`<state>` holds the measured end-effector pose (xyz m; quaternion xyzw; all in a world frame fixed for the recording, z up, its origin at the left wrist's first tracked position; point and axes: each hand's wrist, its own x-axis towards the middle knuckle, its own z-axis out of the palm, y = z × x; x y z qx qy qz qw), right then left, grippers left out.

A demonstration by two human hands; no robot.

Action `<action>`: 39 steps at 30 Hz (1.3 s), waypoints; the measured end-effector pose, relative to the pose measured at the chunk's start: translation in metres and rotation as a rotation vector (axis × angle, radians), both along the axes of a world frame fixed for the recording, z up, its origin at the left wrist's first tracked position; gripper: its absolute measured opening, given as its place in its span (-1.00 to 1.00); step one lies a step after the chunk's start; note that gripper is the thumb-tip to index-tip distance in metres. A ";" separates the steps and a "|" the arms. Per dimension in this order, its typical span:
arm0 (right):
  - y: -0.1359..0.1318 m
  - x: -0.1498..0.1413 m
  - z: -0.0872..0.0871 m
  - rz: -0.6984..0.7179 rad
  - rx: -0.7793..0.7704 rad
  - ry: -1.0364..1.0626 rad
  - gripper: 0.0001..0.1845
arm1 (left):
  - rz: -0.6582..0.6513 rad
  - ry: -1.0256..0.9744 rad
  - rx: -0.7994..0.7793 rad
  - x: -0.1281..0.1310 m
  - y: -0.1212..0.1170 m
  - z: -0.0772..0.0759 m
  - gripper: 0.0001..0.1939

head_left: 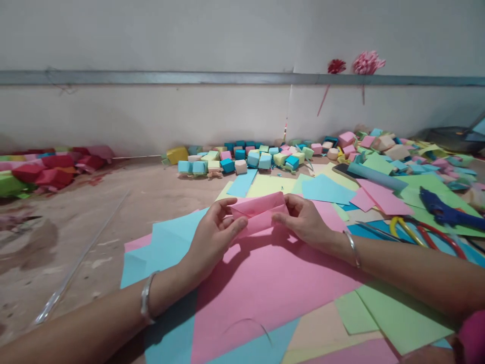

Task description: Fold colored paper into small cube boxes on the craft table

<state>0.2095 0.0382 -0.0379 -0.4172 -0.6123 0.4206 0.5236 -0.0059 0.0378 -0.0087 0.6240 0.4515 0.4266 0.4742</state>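
A folded piece of pink paper (261, 208) is held up between both hands, its creased layers partly parted along the top. My left hand (217, 230) pinches its left end between thumb and fingers. At the right end, my right hand (303, 220) grips it, thumb in front and fingers behind. Under the hands lies a large pink sheet (261, 288), on top of light blue sheets (174, 232) and other coloured paper. The fingertips behind the folded piece are hidden.
Scissors with red and yellow handles (439, 238) and a blue glue gun (449, 207) lie at right. Small paper boxes (265, 161) line the wall, with red ones (56, 169) far left. A dark phone (346, 173) rests among paper scraps. Two paper flowers (368, 63) stick from a rail.
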 end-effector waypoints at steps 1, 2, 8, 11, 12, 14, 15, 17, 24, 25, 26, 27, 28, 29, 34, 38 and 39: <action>0.000 0.000 -0.001 -0.005 0.017 0.009 -0.71 | -0.015 -0.038 -0.031 0.001 -0.003 0.003 -0.51; 0.000 -0.001 -0.001 -0.008 0.034 0.014 -0.72 | -0.042 -0.070 -0.060 0.002 -0.005 0.005 -0.54; -0.003 -0.005 -0.002 -0.012 0.101 0.056 -0.71 | -0.137 -0.157 -0.167 0.003 -0.011 0.009 -0.72; -0.004 -0.005 -0.002 0.042 0.077 0.093 -0.68 | -0.079 -0.126 -0.147 0.003 -0.010 0.008 -0.73; -0.005 -0.005 -0.002 0.069 0.059 0.109 -0.66 | -0.075 -0.120 -0.140 0.003 -0.009 0.007 -0.73; -0.006 -0.004 -0.001 0.130 0.010 0.129 -0.61 | -0.073 -0.108 -0.132 0.004 -0.008 0.006 -0.73; -0.006 -0.004 -0.001 0.152 -0.016 0.130 -0.61 | -0.070 -0.103 -0.128 0.004 -0.008 0.006 -0.73; -0.007 -0.004 -0.001 0.177 -0.068 0.109 -0.64 | -0.064 -0.091 -0.121 0.004 -0.008 0.006 -0.74; -0.007 -0.006 -0.003 0.079 -0.069 0.077 -0.77 | -0.072 0.041 -0.128 0.004 -0.011 0.011 -0.68; -0.007 -0.006 -0.002 0.079 -0.067 0.083 -0.77 | -0.086 0.056 -0.140 0.004 -0.012 0.011 -0.66; -0.007 -0.006 -0.002 0.085 -0.071 0.087 -0.77 | -0.096 0.063 -0.149 0.004 -0.012 0.011 -0.65; -0.007 -0.006 -0.001 0.090 -0.075 0.087 -0.76 | -0.098 0.064 -0.149 0.004 -0.012 0.011 -0.65; -0.007 -0.005 0.000 0.096 -0.077 0.086 -0.76 | -0.094 0.058 -0.142 0.003 -0.011 0.011 -0.66; -0.008 -0.005 0.000 0.103 -0.077 0.083 -0.76 | -0.089 0.048 -0.129 0.003 -0.011 0.010 -0.68; -0.011 -0.007 0.005 0.127 -0.084 0.090 -0.76 | -0.079 0.001 -0.098 0.003 -0.007 0.009 -0.70; -0.010 -0.008 0.006 0.100 -0.123 0.141 -0.74 | -0.079 -0.074 -0.078 0.003 -0.008 0.009 -0.50; -0.009 -0.007 0.006 0.095 -0.127 0.154 -0.73 | -0.076 -0.092 -0.073 0.003 -0.008 0.009 -0.46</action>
